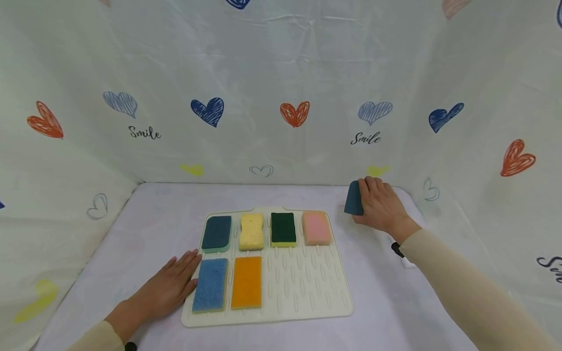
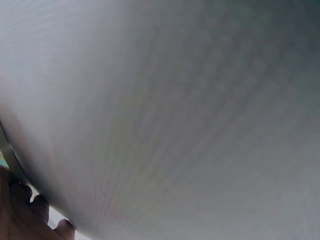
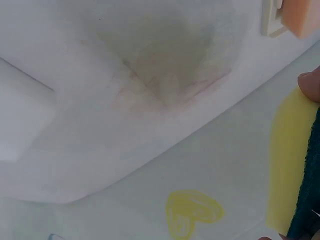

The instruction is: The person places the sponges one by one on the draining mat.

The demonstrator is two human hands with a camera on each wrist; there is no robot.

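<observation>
My right hand (image 1: 381, 207) grips a sponge (image 1: 353, 199) above the table's far right corner, beyond the mat's right edge. In the right wrist view this sponge (image 3: 290, 165) shows yellow foam and a dark green scouring side, with a fingertip at its edge. Flat on the table lies my left hand (image 1: 169, 282), fingers straight, fingertips right at the left edge of the cream mat (image 1: 307, 292). Nearest to it is a light blue sponge (image 1: 210, 285) on the mat, with an orange sponge (image 1: 247, 282) beside that. The left wrist view shows mostly blurred tabletop and some fingers (image 2: 35, 215).
Along the mat's back row sit a dark teal sponge (image 1: 217, 233), a yellow wavy sponge (image 1: 251, 231), a dark green one (image 1: 283, 229) and a pink one (image 1: 316, 227). A white object (image 1: 408, 263) lies partly under the right forearm. A heart-printed curtain (image 1: 263, 73) surrounds the table.
</observation>
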